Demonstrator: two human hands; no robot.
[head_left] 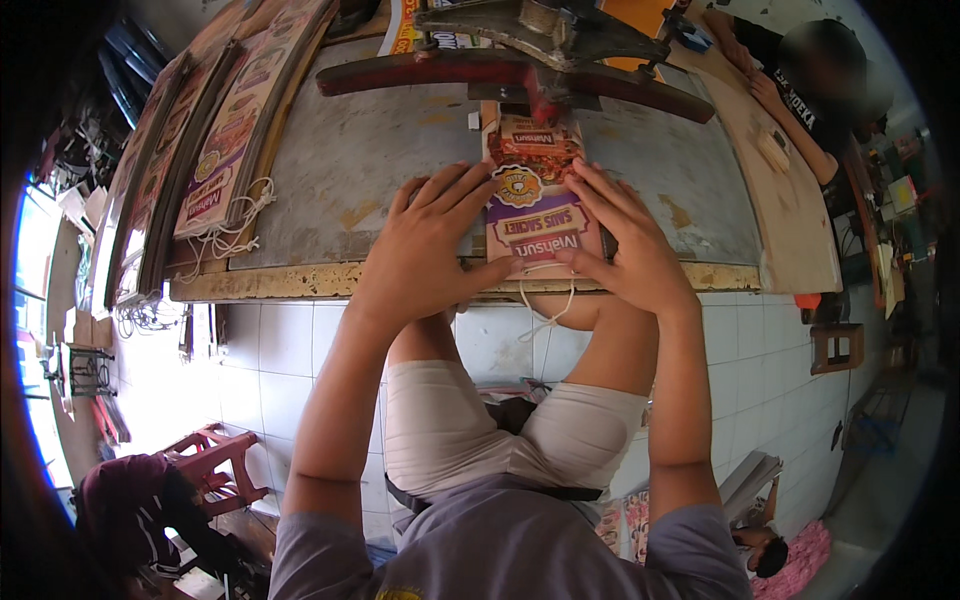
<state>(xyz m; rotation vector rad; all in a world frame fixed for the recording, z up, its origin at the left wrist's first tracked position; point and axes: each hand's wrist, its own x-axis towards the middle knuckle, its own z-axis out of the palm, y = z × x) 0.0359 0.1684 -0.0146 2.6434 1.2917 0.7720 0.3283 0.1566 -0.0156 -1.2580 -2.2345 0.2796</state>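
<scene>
Card stack (535, 215) top (under press (530, 50))

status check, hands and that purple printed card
Left hand and right hand flat on purple card, pressing it on grey table. Card's far end under red machine arm. Nothing blocking.

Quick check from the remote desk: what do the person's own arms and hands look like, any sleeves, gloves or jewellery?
Both forearms are bare. The left hand and right hand wear no gloves, and no rings or watch show. Short grey sleeves end above the elbows.
</scene>
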